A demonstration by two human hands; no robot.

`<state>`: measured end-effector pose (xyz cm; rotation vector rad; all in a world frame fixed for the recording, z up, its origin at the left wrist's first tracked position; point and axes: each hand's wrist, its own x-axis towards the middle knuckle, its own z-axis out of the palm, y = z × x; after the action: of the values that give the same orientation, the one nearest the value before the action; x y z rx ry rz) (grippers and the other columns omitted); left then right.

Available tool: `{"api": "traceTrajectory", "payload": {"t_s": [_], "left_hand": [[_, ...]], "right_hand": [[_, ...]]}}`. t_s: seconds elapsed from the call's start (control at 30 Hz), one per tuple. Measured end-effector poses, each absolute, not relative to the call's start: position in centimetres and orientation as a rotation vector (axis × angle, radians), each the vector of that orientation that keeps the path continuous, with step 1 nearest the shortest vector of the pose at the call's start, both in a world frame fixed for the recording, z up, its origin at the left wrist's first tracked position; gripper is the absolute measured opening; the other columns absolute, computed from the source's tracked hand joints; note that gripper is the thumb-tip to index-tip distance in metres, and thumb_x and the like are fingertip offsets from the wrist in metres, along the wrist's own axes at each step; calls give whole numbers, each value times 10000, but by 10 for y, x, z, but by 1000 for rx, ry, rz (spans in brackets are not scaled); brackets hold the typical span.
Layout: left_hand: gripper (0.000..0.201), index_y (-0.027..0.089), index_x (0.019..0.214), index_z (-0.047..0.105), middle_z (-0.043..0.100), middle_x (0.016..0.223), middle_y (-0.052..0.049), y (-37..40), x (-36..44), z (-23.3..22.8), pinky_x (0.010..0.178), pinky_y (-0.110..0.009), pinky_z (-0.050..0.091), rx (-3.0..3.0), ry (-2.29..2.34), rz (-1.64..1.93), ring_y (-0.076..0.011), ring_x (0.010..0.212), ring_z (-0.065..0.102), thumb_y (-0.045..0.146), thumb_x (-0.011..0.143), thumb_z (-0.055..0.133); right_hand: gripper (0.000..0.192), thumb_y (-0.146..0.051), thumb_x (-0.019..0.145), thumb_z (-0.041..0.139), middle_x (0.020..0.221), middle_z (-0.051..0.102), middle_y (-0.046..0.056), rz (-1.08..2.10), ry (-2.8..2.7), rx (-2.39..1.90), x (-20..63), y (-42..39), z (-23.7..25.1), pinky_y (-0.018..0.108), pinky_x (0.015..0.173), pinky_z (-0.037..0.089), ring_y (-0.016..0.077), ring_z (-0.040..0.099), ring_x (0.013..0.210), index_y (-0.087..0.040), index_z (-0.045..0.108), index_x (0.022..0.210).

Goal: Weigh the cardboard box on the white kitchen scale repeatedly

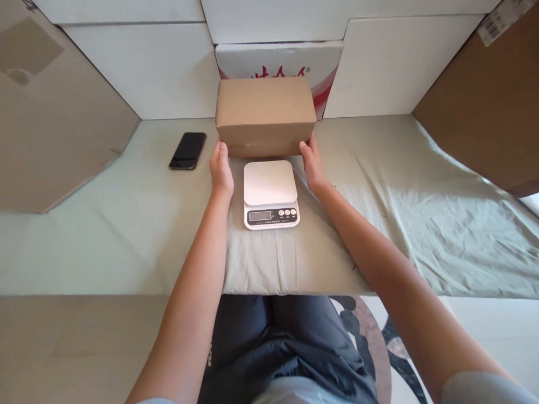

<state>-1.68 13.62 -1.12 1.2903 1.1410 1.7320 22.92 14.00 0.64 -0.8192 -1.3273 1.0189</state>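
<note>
A closed brown cardboard box [266, 106] is gripped at its two near lower corners, one by each hand. My left hand [221, 167] has its thumb on the near side at the left corner. At the right corner my right hand [313, 163] does the same, its fingers mostly hidden behind the box. Just on my side of the box lies a white digital kitchen scale [270, 184] with a bare platform, a small display and several round buttons. Whether the box touches the cloth behind the scale I cannot tell.
A dark smartphone [188, 151] lies left of the scale on the pale green cloth [126, 247]. Large cardboard cartons stand at the left [54, 118] and right [488, 106]. White boxes [379, 67] form a wall at the back, one with red lettering.
</note>
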Motion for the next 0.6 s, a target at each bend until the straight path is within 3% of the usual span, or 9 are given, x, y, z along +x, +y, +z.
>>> {"api": "traceTrajectory", "payload": {"t_s": [0.2,0.4,0.6], "left_hand": [[733,306,1434,681,620,1604,-62,80,-10,23,1384,-492,263,1276,1086,1750,-317,1647,385,818,928,548],[719,260,1440,687,614,1613,-91,8,-2,12,1365,-499,316,1291,1200,1688,-344,1632,409,773,958,544],[796,238,1477,658,598,1628,-116,-11,-2,0,1353,-502,335,1255,1293,1686,-347,1633,407,807,933,540]], "right_hand": [[676,-791,914,557,1731,450,-111,837,-1514,-840,241,90,44,438,1446,272,226,317,1694,-472,511,1508],[650,-711,955,549,1668,527,-17,842,-1484,-844,253,25,13,566,1367,394,317,426,1619,-445,482,1544],[579,-684,982,534,1561,607,41,810,-1511,-842,250,10,5,578,1273,475,342,577,1444,-407,537,1490]]}}
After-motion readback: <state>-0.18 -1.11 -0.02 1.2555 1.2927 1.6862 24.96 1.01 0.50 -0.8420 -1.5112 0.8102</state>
